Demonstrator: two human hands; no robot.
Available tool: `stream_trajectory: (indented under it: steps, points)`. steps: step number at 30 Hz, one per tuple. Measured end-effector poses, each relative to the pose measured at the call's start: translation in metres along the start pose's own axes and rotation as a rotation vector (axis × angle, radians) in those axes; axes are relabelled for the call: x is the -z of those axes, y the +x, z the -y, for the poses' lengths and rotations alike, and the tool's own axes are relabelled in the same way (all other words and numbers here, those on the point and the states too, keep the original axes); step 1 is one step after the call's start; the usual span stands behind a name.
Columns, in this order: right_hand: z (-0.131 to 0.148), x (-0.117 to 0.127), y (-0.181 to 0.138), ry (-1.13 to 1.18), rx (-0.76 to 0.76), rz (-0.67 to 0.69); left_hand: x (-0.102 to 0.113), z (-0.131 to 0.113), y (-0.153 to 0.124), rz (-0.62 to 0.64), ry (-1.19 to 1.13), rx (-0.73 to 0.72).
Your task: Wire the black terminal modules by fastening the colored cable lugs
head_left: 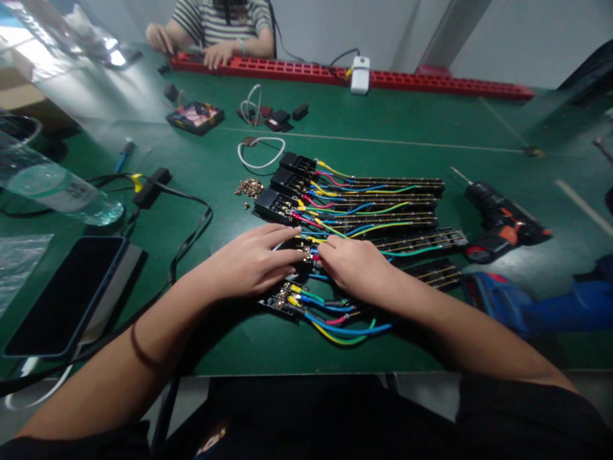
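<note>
My left hand [253,259] grips the black terminal block of one strip, with its fingers on either side of the brass terminals [306,254]. Against that same end, my right hand [357,263] is closed in a pinch on a coloured wire; its fingertips partly cover the lug. Behind my hands lie several similar black power strips [395,199] side by side, with yellow, red, blue and green wires running from their socket ends [275,204]. Closer to me is another terminal end [282,299] with loose-looking looped wires [345,329].
Small brass screws [249,186] are piled left of the strips. A power drill [507,220] and a blue tool [541,303] lie right. At left are a phone [67,294], black cable [191,239] and plastic bottle [62,191]. Across the table, a person handles a long red strip [297,69].
</note>
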State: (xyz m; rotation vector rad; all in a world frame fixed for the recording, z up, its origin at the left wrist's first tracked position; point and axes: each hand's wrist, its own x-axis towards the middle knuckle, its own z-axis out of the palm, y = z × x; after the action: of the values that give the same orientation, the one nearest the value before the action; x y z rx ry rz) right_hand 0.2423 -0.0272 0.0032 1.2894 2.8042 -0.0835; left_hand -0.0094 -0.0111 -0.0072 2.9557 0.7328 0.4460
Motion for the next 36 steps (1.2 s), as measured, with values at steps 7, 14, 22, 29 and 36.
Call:
stream_trajectory:
  steps: [7, 14, 22, 29, 36]
  points:
    - [0.002, 0.003, 0.0, -0.004, 0.002, 0.015, 0.004, -0.002, 0.003, 0.027, 0.015, 0.038]
    - [0.0, 0.001, 0.0, -0.004, 0.047, 0.01, -0.001, 0.001, 0.004, 0.02, 0.039, 0.033]
    - [0.0, 0.0, 0.004, -0.044, 0.071, 0.012, -0.004, 0.0, 0.003, 0.007, 0.028, 0.033]
    - [0.0, -0.005, 0.004, -0.041, 0.087, -0.054, -0.003, -0.002, 0.004, 0.036, -0.007, 0.056]
    - [-0.003, -0.009, 0.005, -0.046, 0.09, -0.099, -0.002, -0.003, 0.005, 0.071, 0.018, 0.064]
